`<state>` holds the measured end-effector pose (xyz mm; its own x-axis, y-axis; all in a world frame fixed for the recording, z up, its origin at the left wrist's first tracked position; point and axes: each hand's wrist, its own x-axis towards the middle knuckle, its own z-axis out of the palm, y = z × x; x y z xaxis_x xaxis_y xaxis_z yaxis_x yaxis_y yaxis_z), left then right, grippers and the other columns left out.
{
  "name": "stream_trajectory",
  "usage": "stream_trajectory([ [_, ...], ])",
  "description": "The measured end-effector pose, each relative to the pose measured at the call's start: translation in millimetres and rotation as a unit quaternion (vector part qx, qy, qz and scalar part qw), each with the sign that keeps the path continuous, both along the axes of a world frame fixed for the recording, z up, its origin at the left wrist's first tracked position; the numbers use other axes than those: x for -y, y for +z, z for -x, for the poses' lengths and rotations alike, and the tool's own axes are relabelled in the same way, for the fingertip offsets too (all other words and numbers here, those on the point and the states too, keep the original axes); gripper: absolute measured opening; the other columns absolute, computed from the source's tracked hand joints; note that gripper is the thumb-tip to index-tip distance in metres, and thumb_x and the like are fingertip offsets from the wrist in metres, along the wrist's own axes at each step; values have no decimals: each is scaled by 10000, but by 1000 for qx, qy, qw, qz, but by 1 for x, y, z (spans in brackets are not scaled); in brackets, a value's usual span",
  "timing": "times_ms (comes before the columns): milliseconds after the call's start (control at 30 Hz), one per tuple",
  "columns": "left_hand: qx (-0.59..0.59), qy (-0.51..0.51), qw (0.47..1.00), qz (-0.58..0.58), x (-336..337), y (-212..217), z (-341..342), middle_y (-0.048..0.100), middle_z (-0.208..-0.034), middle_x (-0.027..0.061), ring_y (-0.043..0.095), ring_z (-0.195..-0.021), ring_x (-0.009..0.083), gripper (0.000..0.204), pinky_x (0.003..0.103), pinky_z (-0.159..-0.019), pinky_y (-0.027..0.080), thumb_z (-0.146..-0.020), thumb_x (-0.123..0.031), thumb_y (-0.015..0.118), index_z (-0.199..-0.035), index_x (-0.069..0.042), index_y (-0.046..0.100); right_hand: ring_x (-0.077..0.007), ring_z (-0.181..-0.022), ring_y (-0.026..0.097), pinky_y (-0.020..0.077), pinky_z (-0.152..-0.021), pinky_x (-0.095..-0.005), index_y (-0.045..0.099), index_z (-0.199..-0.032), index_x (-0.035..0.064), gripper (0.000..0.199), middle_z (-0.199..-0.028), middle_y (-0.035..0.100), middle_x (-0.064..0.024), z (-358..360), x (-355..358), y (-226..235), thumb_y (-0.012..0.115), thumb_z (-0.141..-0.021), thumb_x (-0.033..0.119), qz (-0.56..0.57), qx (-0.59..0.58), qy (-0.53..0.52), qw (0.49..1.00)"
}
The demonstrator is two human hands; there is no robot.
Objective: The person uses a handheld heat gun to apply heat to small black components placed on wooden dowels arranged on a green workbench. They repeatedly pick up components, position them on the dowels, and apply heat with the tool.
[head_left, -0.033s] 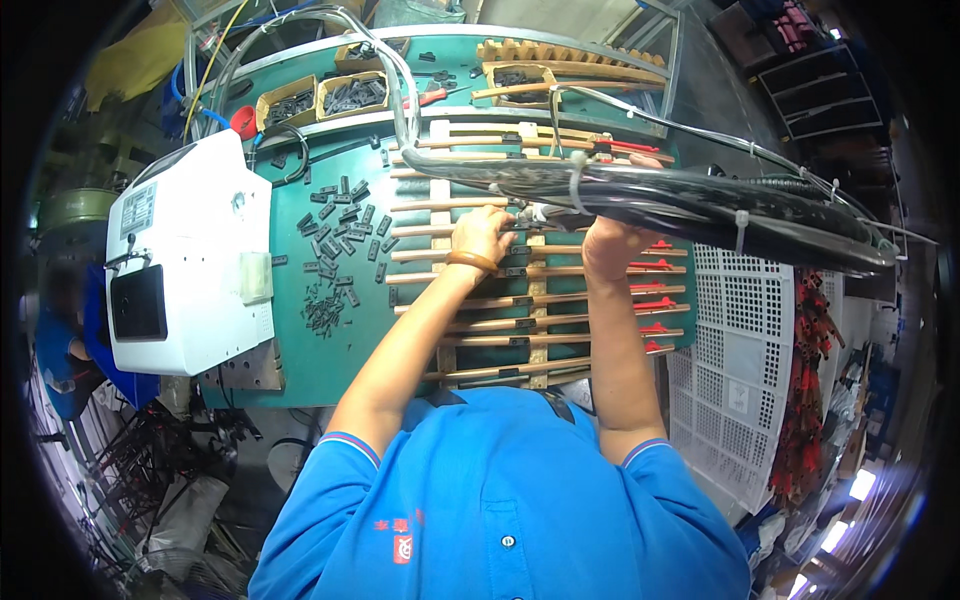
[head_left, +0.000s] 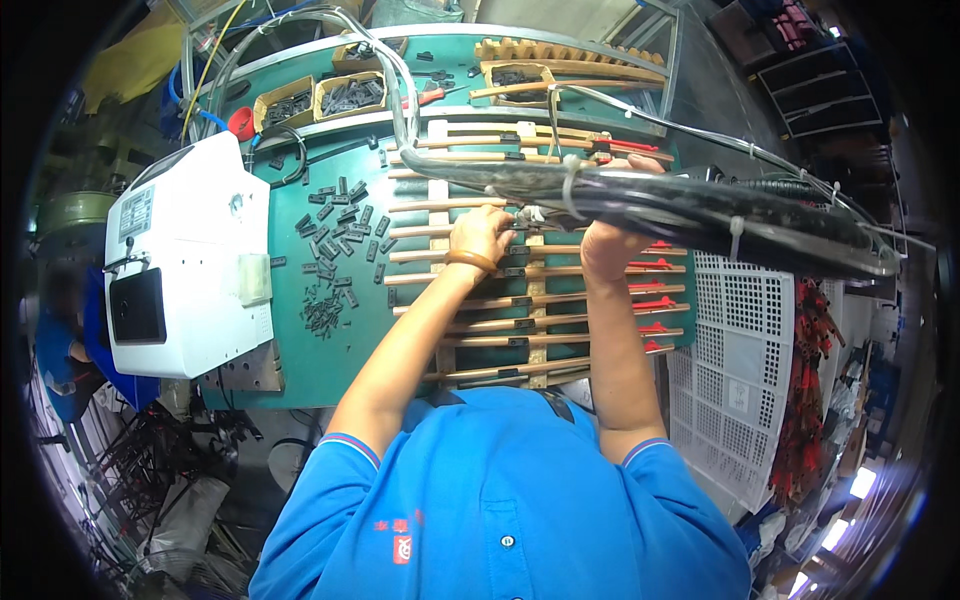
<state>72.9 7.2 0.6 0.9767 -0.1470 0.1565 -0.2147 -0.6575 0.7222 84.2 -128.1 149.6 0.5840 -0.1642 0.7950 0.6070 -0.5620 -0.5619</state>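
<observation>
My left hand [head_left: 477,235], with a brown bangle at its wrist, lies over the rods in the middle of the bench. Its fingers are bent and pinch at a small black block on one wooden rod [head_left: 420,231]. Behind a thick cable bundle [head_left: 690,205], my right hand [head_left: 608,250] is mostly hidden. One fingertip shows above the bundle, so the fingers seem wrapped round something I cannot make out. A light metallic piece [head_left: 533,214] shows between the hands. Several rods lie side by side across pale wooden strips [head_left: 538,290], with black blocks midway and red parts [head_left: 655,304] on their right ends.
Loose black blocks [head_left: 345,225] lie scattered left of the rods on the green bench [head_left: 300,375]. A white machine [head_left: 195,265] stands at the left. Cardboard boxes [head_left: 350,95] of black parts sit on the far shelf. White perforated crates [head_left: 735,370] stand at the right.
The cable bundle has shifted very slightly. Both hands stay in practically the same place.
</observation>
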Motion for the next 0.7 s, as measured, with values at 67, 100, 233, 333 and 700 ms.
stream_trajectory([
  [67,57,38,997,-28,3,-5,-1,652,-910,74,617,-854,291,205,403,-787,485,-713,-256,757,-881,-151,707,-133,-830,542,486,-761,-264,456,-1114,41,234,-922,540,-84,-3,-8,3,568,-912,80,-314,-95,250,911],
  [100,35,31,998,-52,5,-16,-2,661,-875,80,619,-847,293,200,404,-793,483,-730,-294,739,-870,-153,717,-133,-829,542,487,-760,-264,456,-1114,41,234,-921,540,-83,-2,-12,5,567,-911,76,-374,-124,280,875],
  [233,-34,6,995,-90,9,-33,-6,684,-813,96,625,-834,303,251,414,-805,476,-767,-387,695,-838,-150,737,-131,-823,543,489,-754,-263,457,-1113,42,234,-918,539,-82,5,-17,4,566,-907,62,-391,-190,284,854],
  [333,-66,-15,986,-154,8,-25,-7,692,-850,99,628,-843,311,276,421,-818,471,-776,-403,680,-847,-142,735,-130,-818,543,491,-749,-263,457,-1112,42,234,-916,538,-82,7,-17,3,565,-904,51,-379,-208,277,858],
  [700,40,-69,994,-72,-9,-33,-11,688,-856,116,646,-797,327,180,434,-727,510,-773,-274,690,-882,-133,716,-124,-802,544,497,-732,-263,459,-1110,44,242,-909,535,-79,4,-25,10,561,-893,12,-353,-219,264,870],
])
